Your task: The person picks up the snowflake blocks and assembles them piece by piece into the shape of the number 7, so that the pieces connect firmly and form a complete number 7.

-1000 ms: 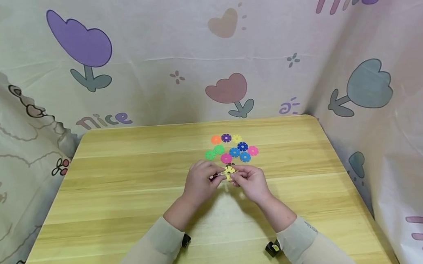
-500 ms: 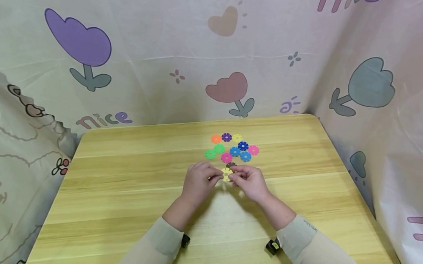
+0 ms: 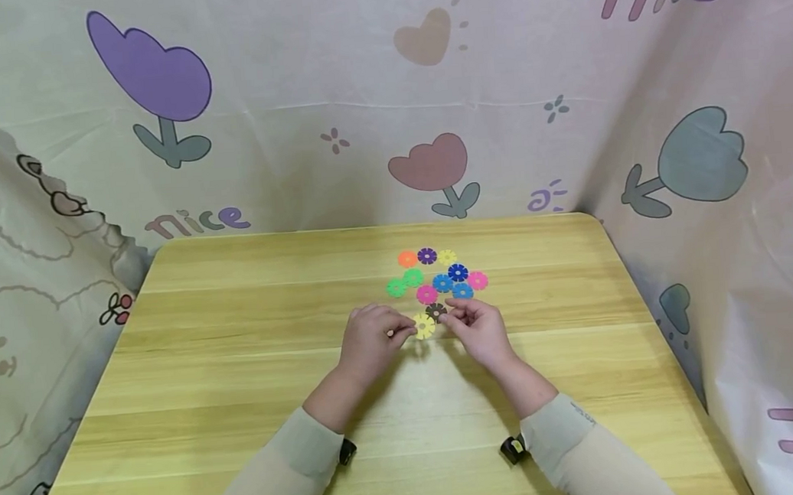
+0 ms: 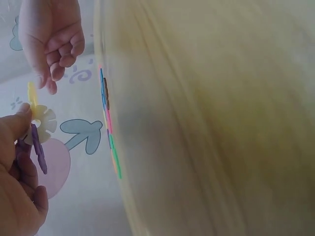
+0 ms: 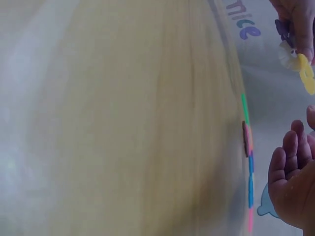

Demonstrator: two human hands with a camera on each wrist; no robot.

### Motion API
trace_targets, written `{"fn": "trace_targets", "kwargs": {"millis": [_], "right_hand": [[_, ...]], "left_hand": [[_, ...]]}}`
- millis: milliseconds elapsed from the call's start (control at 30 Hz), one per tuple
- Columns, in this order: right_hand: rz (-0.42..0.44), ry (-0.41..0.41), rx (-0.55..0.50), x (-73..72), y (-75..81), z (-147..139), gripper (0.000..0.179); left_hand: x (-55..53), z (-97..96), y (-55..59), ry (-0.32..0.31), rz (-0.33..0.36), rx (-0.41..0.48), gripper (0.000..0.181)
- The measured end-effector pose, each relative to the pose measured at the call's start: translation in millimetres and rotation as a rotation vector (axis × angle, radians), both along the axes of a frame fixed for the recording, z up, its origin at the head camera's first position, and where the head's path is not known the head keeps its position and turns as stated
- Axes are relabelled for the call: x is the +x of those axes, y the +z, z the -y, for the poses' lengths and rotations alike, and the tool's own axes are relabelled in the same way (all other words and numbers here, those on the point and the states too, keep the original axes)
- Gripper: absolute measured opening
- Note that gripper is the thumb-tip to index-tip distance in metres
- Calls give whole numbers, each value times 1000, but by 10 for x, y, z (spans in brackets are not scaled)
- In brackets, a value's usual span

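Observation:
My left hand [image 3: 370,343] pinches a small joined piece of notched snowflake discs. In the left wrist view it consists of a yellow disc [image 4: 32,98], a white disc [image 4: 47,123] and a purple disc [image 4: 38,150] slotted together at angles. My right hand [image 3: 480,335] hovers just right of the piece, thumb and fingers apart with nothing between them. Both wrist views show a gap between it and the yellow disc. From the head view, a dark brown disc [image 3: 434,312] appears beside its fingertips; the wrist views show that disc down on the table, below both hands.
Loose notched discs lie flat beyond the hands, among them an orange disc [image 3: 407,259], a dark blue disc [image 3: 458,272], a green disc [image 3: 395,287] and a pink disc [image 3: 427,294]. The wooden table [image 3: 242,412] ends at a patterned cloth [image 3: 289,94] behind and at the sides.
My right hand has let go of the yellow disc and drawn back to the right, its fingers parting. My left hand stays almost in place, still pinching the joined discs.

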State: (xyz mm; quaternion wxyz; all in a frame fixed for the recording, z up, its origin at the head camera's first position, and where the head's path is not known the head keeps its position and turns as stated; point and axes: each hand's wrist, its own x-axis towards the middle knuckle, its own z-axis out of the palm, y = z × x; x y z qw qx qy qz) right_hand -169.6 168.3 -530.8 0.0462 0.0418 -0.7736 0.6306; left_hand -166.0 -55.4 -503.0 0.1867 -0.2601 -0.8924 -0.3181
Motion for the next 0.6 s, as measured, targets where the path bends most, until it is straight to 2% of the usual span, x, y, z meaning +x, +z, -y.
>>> {"fn": "trace_targets", "kwargs": {"millis": [167, 467, 600], "right_hand": [[11, -6, 23, -19, -45, -11, 34], [-8, 11, 128, -71, -102, -16, 40], [-24, 26, 221, -100, -121, -6, 44]], "left_hand": [[16, 6, 7, 13, 19, 4, 9], [26, 32, 15, 37, 3, 12, 11], [28, 27, 26, 24, -10, 36, 11]]}}
